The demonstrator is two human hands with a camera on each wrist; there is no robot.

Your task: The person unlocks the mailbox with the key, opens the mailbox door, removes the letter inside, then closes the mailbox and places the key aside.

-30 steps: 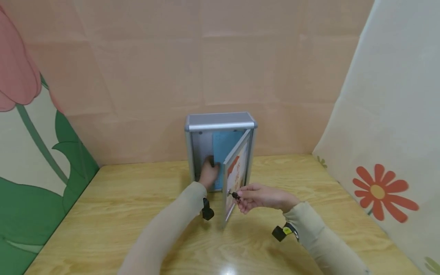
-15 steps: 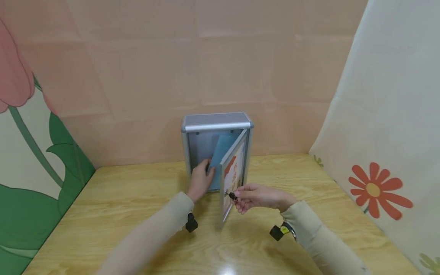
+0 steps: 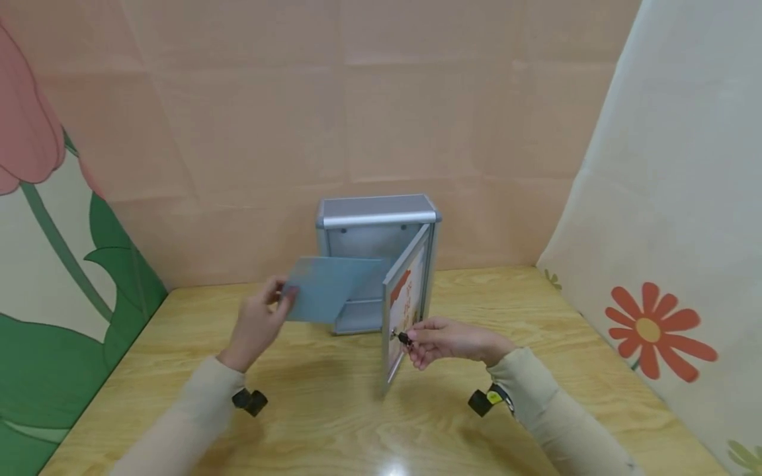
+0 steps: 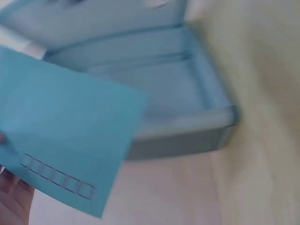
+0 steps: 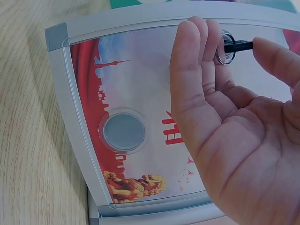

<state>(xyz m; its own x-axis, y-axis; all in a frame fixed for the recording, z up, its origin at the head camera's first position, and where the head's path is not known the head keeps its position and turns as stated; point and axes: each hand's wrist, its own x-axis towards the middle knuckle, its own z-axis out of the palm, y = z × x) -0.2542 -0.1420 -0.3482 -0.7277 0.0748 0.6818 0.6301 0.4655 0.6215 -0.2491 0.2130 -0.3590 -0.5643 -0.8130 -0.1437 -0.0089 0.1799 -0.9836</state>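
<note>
Left wrist view only: red printed squares [image 4: 57, 176] on the blue envelope [image 4: 70, 117].

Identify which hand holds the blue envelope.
The left hand grips the envelope; the right hand instead holds the black key at the open door.

in the left wrist view the box [image 4: 178, 146] is blurred, and the left edge cuts off part of the blue envelope [image 4: 70, 122] and most of the left hand [image 4: 14, 201]. in the head view the door [image 3: 407, 297] hides some of the box's inside. the right hand [image 5: 243, 140], cropped in its wrist view, covers some red lettering [image 5: 172, 135].
</note>
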